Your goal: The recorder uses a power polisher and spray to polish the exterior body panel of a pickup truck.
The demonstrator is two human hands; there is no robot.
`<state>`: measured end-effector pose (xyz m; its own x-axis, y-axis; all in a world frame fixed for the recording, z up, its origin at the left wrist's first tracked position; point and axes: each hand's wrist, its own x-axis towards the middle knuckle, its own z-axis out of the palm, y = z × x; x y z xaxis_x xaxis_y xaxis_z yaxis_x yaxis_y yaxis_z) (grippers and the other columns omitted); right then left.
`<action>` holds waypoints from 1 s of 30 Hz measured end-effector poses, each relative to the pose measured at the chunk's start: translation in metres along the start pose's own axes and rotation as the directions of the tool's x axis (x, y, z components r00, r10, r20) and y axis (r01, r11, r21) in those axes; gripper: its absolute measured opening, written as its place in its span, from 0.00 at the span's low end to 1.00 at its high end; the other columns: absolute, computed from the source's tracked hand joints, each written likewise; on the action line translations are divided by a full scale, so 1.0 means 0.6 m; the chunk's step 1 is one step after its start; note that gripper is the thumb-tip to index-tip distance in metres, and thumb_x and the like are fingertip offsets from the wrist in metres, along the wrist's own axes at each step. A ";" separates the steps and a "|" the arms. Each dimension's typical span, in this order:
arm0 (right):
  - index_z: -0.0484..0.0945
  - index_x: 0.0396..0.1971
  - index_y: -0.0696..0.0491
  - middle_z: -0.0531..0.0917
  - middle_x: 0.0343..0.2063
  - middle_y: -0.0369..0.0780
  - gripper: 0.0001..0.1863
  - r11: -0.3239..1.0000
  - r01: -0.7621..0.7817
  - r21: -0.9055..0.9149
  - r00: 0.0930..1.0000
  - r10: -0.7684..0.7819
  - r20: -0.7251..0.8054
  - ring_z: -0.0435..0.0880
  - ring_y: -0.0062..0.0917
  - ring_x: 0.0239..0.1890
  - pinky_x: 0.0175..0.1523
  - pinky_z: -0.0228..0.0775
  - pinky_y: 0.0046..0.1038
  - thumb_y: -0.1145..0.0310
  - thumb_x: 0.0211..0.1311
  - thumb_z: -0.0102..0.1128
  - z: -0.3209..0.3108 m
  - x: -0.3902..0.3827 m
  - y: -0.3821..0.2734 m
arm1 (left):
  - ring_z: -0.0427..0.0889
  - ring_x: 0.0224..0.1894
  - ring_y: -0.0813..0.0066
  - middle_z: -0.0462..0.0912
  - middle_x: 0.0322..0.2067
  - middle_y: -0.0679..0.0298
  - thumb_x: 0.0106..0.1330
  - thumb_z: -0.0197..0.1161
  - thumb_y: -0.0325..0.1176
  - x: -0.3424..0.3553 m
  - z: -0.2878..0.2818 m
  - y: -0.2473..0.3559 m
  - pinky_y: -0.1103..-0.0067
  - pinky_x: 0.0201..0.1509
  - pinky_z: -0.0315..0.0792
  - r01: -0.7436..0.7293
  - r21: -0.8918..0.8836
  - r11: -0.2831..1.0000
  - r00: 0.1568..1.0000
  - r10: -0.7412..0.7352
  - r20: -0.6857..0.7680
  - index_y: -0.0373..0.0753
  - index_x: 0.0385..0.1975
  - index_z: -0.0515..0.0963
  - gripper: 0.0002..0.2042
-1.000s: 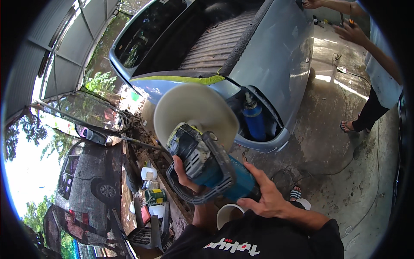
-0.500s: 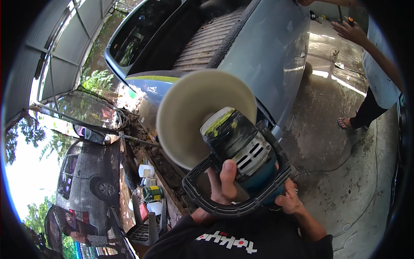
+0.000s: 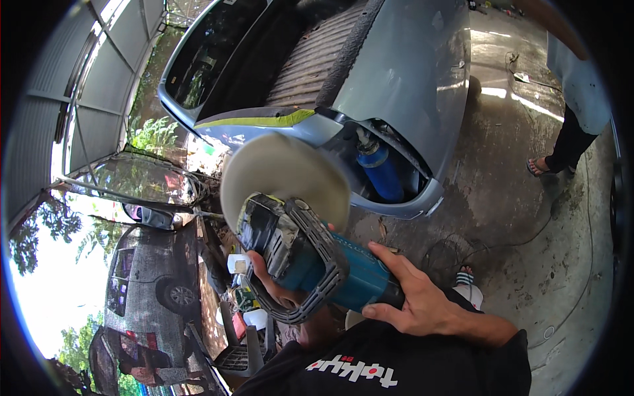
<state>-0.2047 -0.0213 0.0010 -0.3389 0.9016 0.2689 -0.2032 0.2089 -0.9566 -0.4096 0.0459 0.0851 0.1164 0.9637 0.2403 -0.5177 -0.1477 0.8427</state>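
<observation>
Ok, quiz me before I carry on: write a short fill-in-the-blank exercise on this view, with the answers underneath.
1. The rear end of the teal polisher is held by the person's ____ grip.
2. The bottle-like container set in the rear corner of the pickup is mainly coloured ____.
3. The person with the polisher wears a shirt whose fabric is ____.
4. The dark vehicle stands toward the picture's ____ edge.

Missing words: right; blue; black; left.

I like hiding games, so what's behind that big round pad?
Past the top of the pad, you can see part of the blue pickup, with a lime-green strip. Whatever the pad and power tool cover can't be seen.
</observation>
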 end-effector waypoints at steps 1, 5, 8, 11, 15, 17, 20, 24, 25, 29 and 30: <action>0.51 0.78 0.54 0.71 0.60 0.57 0.54 0.998 -0.056 -0.034 0.998 0.056 -0.006 0.77 0.50 0.61 0.65 0.71 0.43 0.49 0.60 0.74 -0.003 -0.007 -0.012 | 0.82 0.57 0.44 0.77 0.58 0.40 0.72 0.44 0.70 -0.002 0.002 -0.005 0.54 0.60 0.78 0.021 0.041 0.999 0.999 -0.019 -0.050 0.30 0.71 0.63 0.45; 0.50 0.76 0.58 0.68 0.62 0.59 0.56 0.978 -0.054 -0.200 0.996 0.037 -0.086 0.78 0.52 0.61 0.62 0.75 0.44 0.49 0.58 0.76 0.007 -0.028 -0.041 | 0.79 0.60 0.46 0.75 0.60 0.40 0.67 0.49 0.74 -0.015 0.000 -0.024 0.53 0.61 0.77 0.142 -0.197 0.970 0.986 -0.156 -0.056 0.33 0.71 0.63 0.49; 0.49 0.75 0.62 0.65 0.64 0.61 0.58 0.967 -0.025 -0.254 0.993 -0.007 -0.121 0.77 0.55 0.61 0.62 0.76 0.44 0.51 0.56 0.78 0.036 -0.016 -0.038 | 0.73 0.65 0.33 0.67 0.67 0.35 0.69 0.46 0.74 -0.009 -0.021 -0.011 0.43 0.66 0.70 0.234 -0.412 0.881 0.960 -0.278 -0.048 0.37 0.76 0.55 0.49; 0.48 0.76 0.62 0.63 0.65 0.62 0.58 0.968 -0.041 -0.247 0.985 -0.001 -0.170 0.76 0.56 0.62 0.63 0.75 0.45 0.52 0.57 0.78 0.077 0.018 -0.025 | 0.79 0.60 0.38 0.72 0.63 0.37 0.70 0.44 0.72 0.026 -0.056 0.008 0.48 0.62 0.76 0.161 -0.267 0.950 0.968 -0.205 -0.144 0.36 0.74 0.60 0.46; 0.48 0.76 0.61 0.65 0.64 0.62 0.56 0.961 -0.011 -0.275 0.983 -0.040 -0.179 0.74 0.55 0.64 0.67 0.69 0.45 0.52 0.60 0.76 0.138 0.098 -0.001 | 0.85 0.51 0.41 0.79 0.55 0.36 0.72 0.43 0.69 0.092 -0.123 0.042 0.54 0.55 0.82 0.105 -0.331 0.938 0.991 -0.127 -0.047 0.32 0.69 0.66 0.43; 0.48 0.76 0.61 0.66 0.63 0.62 0.56 0.964 -0.006 -0.265 0.980 -0.047 -0.192 0.74 0.54 0.64 0.67 0.69 0.45 0.52 0.61 0.75 0.173 0.147 0.006 | 0.87 0.48 0.42 0.81 0.52 0.37 0.73 0.44 0.67 0.124 -0.163 0.072 0.57 0.53 0.83 0.076 -0.203 0.976 0.988 -0.101 -0.113 0.30 0.67 0.69 0.42; 0.47 0.77 0.61 0.67 0.64 0.62 0.53 0.958 0.027 -0.284 0.974 -0.089 -0.206 0.73 0.52 0.65 0.69 0.66 0.45 0.51 0.65 0.70 0.219 0.223 0.018 | 0.87 0.47 0.44 0.82 0.52 0.38 0.72 0.45 0.66 0.186 -0.227 0.108 0.57 0.52 0.83 0.085 -0.211 0.974 0.996 -0.090 -0.014 0.29 0.66 0.69 0.41; 0.43 0.78 0.60 0.62 0.69 0.60 0.54 0.958 0.130 -0.257 0.981 -0.162 -0.110 0.64 0.50 0.71 0.74 0.57 0.43 0.52 0.66 0.69 0.268 0.325 0.037 | 0.88 0.45 0.45 0.84 0.48 0.40 0.73 0.46 0.64 0.266 -0.302 0.165 0.57 0.50 0.84 0.115 -0.221 0.968 0.993 -0.104 0.059 0.28 0.65 0.71 0.40; 0.42 0.79 0.60 0.59 0.72 0.58 0.56 0.951 0.175 -0.256 0.980 -0.193 -0.044 0.60 0.48 0.75 0.76 0.52 0.42 0.54 0.64 0.71 0.268 0.352 0.039 | 0.88 0.44 0.43 0.84 0.48 0.39 0.73 0.46 0.64 0.284 -0.319 0.178 0.58 0.48 0.85 0.091 -0.233 0.968 0.996 -0.090 0.012 0.29 0.64 0.71 0.39; 0.44 0.80 0.55 0.61 0.71 0.52 0.57 0.954 0.257 -0.157 0.966 -0.253 0.045 0.62 0.42 0.72 0.75 0.52 0.40 0.62 0.58 0.73 0.297 0.443 0.051 | 0.87 0.44 0.47 0.84 0.49 0.44 0.73 0.47 0.62 0.354 -0.407 0.217 0.57 0.50 0.83 0.058 -0.153 0.987 0.988 -0.035 0.149 0.28 0.62 0.72 0.38; 0.45 0.80 0.54 0.63 0.69 0.51 0.57 0.950 0.280 -0.137 0.960 -0.275 0.053 0.64 0.41 0.69 0.74 0.53 0.39 0.63 0.57 0.73 0.304 0.466 0.058 | 0.87 0.43 0.48 0.84 0.48 0.45 0.73 0.47 0.62 0.369 -0.432 0.223 0.57 0.49 0.84 0.016 -0.125 0.992 0.992 -0.001 0.124 0.28 0.62 0.72 0.38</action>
<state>-0.4739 0.1688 0.0636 -0.3179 0.7882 0.5269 -0.1623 0.5023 -0.8493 -0.6727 0.2973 0.1266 0.2211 0.9287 0.2976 -0.6177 -0.1028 0.7796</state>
